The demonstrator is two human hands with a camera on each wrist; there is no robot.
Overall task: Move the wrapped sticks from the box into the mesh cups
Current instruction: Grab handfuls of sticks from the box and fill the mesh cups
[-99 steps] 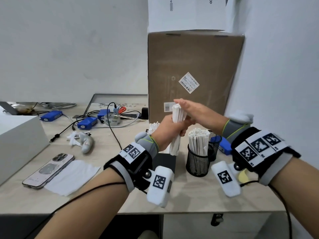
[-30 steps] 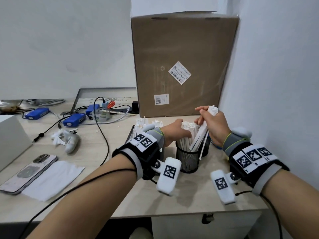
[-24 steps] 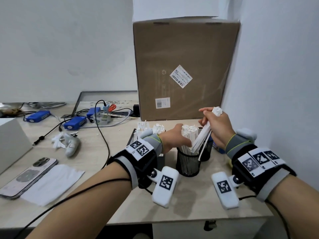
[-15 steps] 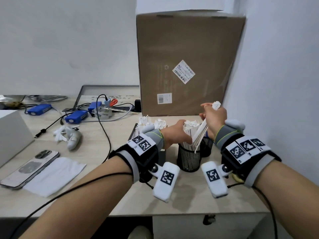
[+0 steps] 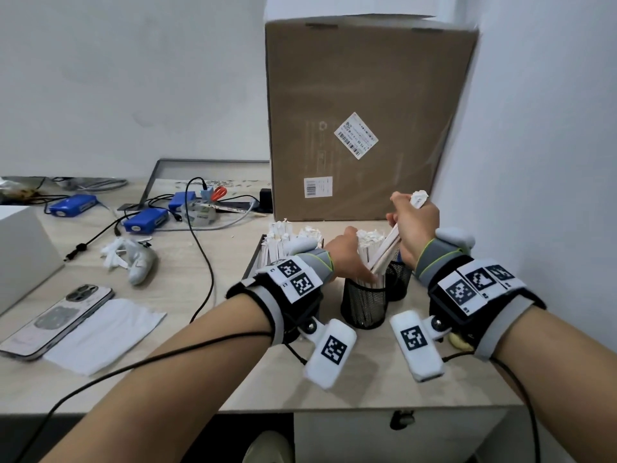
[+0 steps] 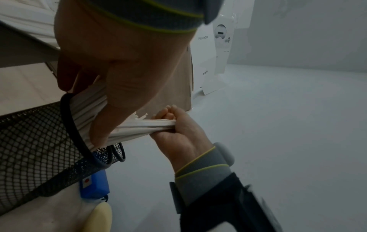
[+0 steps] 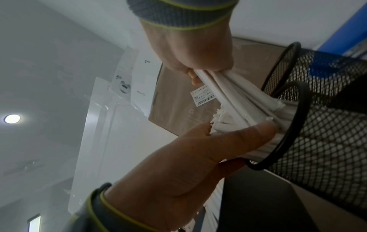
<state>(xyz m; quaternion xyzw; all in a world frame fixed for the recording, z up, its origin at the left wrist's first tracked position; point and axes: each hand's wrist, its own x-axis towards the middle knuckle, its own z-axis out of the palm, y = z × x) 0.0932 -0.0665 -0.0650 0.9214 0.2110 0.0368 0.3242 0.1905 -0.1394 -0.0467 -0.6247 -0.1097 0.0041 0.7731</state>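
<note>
Two black mesh cups stand side by side, the near cup [image 5: 364, 307] full of white wrapped sticks [image 5: 367, 248], the far cup [image 5: 398, 284] just behind it. My right hand [image 5: 405, 212] grips a slanted bundle of sticks [image 5: 387, 252] whose lower ends sit in the near cup [image 7: 327, 125]. My left hand [image 5: 352, 253] holds the standing sticks [image 6: 87, 109] between thumb and fingers at the cup's rim [image 6: 69, 119]. The dark box [image 5: 254, 262] left of the cups holds more wrapped sticks [image 5: 278, 240].
A tall cardboard carton [image 5: 367, 121] stands right behind the cups and a white wall closes the right side. A phone [image 5: 56, 315], a paper sheet [image 5: 107, 332], blue devices [image 5: 145, 220] and cables [image 5: 200, 235] lie to the left. A blue device [image 6: 95, 183] lies behind the cups.
The bundle, held upright in both hands beside the cups 3.3 s ago, now slants into the near cup in my right hand alone. My left hand has moved onto the cup's sticks.
</note>
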